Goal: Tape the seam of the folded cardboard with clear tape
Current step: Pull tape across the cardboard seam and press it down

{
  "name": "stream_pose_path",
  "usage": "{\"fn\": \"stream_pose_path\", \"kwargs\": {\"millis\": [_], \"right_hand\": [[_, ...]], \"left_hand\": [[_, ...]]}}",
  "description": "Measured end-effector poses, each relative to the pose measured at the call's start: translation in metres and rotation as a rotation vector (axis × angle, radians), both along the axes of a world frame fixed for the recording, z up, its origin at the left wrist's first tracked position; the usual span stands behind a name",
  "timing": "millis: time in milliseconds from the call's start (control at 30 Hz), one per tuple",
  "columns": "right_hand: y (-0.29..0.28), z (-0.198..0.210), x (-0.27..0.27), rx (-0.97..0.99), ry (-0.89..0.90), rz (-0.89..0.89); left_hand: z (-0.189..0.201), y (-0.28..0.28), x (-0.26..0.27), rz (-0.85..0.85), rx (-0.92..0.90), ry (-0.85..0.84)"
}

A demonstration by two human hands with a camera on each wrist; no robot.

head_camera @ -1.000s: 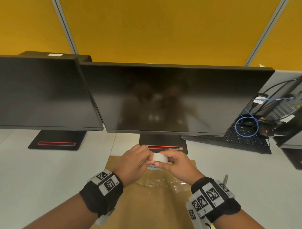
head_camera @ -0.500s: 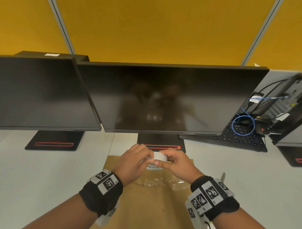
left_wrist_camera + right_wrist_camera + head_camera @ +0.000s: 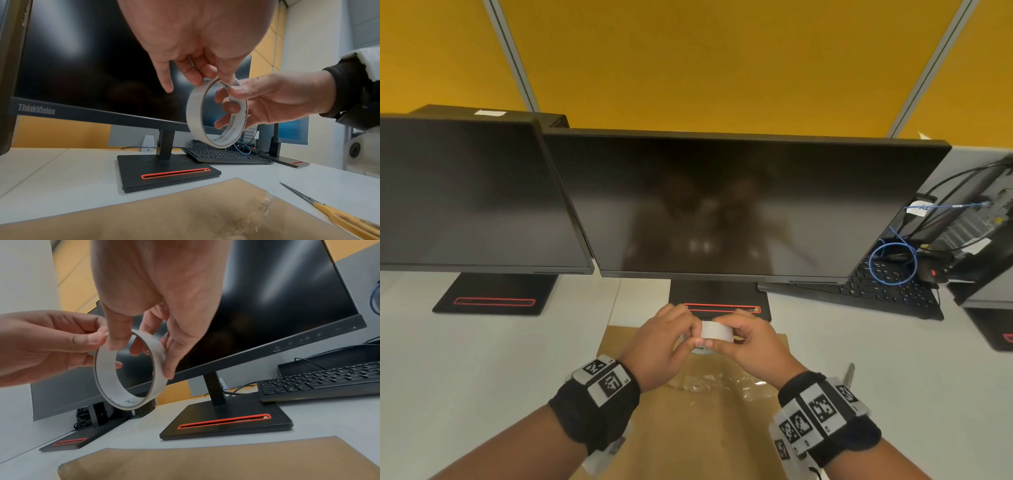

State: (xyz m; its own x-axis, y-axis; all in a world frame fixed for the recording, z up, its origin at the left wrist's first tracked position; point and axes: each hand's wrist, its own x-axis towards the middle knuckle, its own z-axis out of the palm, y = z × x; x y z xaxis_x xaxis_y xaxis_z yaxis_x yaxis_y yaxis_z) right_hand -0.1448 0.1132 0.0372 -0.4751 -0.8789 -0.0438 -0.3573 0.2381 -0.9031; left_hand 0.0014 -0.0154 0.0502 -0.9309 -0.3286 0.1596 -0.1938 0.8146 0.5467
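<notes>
A thin roll of clear tape [image 3: 717, 333] [image 3: 216, 113] [image 3: 127, 371] hangs in the air above the far end of the brown folded cardboard [image 3: 702, 421] [image 3: 164, 216] [image 3: 205, 462]. My right hand [image 3: 748, 342] [image 3: 148, 324] grips the roll with thumb on the near rim and fingers on the far side. My left hand [image 3: 664, 339] [image 3: 205, 71] pinches the roll's top left edge with thumb and fingertips. A crumpled strip of clear tape [image 3: 717, 383] lies across the cardboard below the hands.
Yellow-handled scissors [image 3: 337, 216] [image 3: 847, 375] lie on the white desk right of the cardboard. Two dark monitors [image 3: 739, 205] stand behind, their black bases [image 3: 719, 301] close to the cardboard's far edge. A black keyboard [image 3: 887, 294] and cables sit at the back right.
Both hands keep holding the tape roll in nearly the same spot; fingers shift slightly along its rim. The cardboard has not moved.
</notes>
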Motion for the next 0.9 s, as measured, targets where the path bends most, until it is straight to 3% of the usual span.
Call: {"fn": "stream_pose_path", "kwargs": {"millis": [267,633,900], "right_hand": [[0.003,-0.008,0.004,0.034,-0.104,-0.004],[0.003,-0.005,0.001,-0.058,-0.312,-0.055],[0.003,-0.004,-0.002,-0.072,-0.315,-0.025]], "left_hand": [[-0.006,-0.002,0.004,-0.010,0.124,-0.016],[-0.001,0.003,0.003,0.213,0.408,0.168],[0.010,0.005,0.000,0.347,0.525,0.250]]}}
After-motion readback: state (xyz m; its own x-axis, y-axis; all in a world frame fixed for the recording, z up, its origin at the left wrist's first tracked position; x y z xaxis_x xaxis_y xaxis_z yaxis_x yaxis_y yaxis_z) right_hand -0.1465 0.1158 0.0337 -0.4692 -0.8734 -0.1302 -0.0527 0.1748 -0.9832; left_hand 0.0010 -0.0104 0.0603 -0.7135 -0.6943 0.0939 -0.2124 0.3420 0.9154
